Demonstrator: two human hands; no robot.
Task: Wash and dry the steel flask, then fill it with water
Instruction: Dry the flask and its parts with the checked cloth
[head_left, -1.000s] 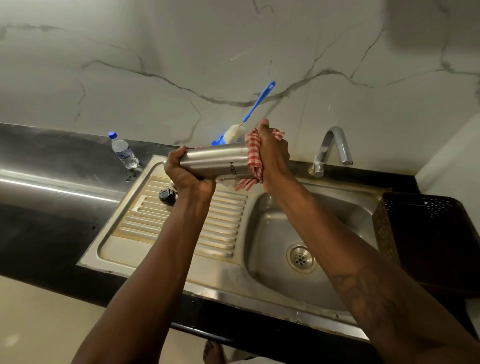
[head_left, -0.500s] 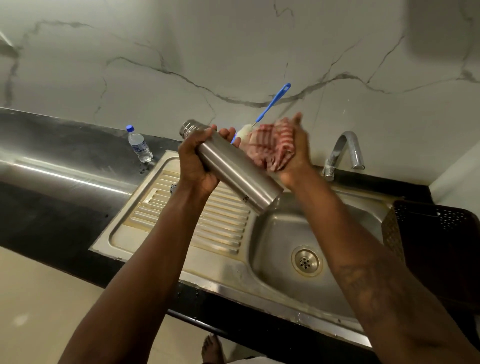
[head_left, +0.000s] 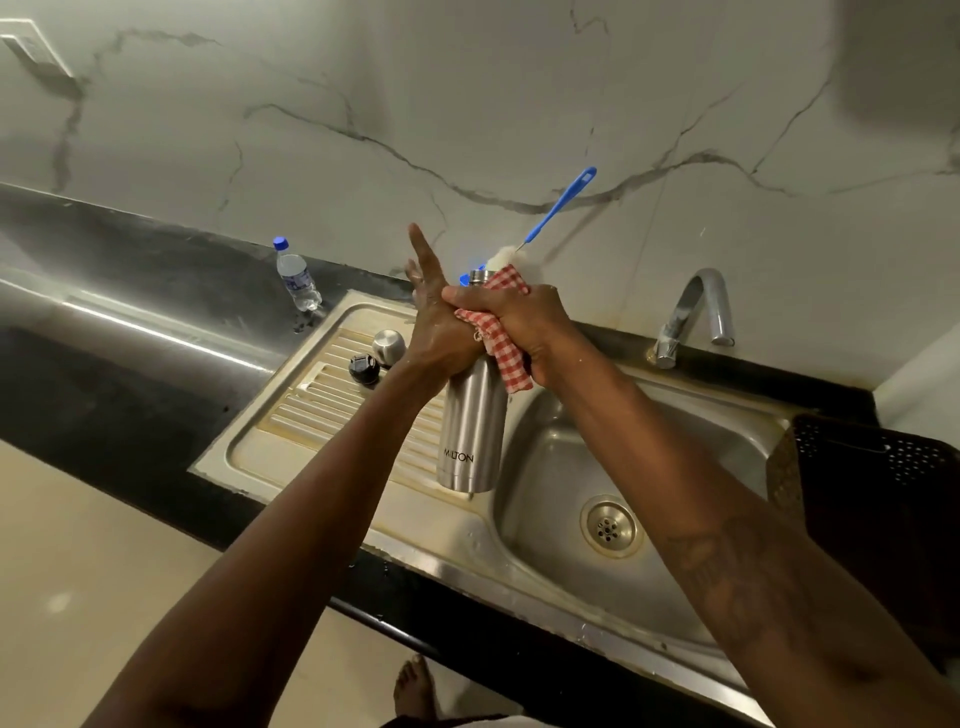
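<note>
Flask (head_left: 470, 431) swung upright, MILTON label readable; right hand (head_left: 519, 322) clenching checked cloth (head_left: 511, 364) round neck, left hand (head_left: 435, 335) flat, fingers straight

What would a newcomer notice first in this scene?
The upright steel flask at the centre, over the sink: the right hand grips a red checked cloth around its neck, and the left hand, fingers straight, touches it. Behind, a blue-handled brush stands out against the marble wall.

Steel flask (head_left: 470, 441) upright, uncapped, red-checked cloth (head_left: 501, 358) round neck, over sink (head_left: 467, 561).
</note>
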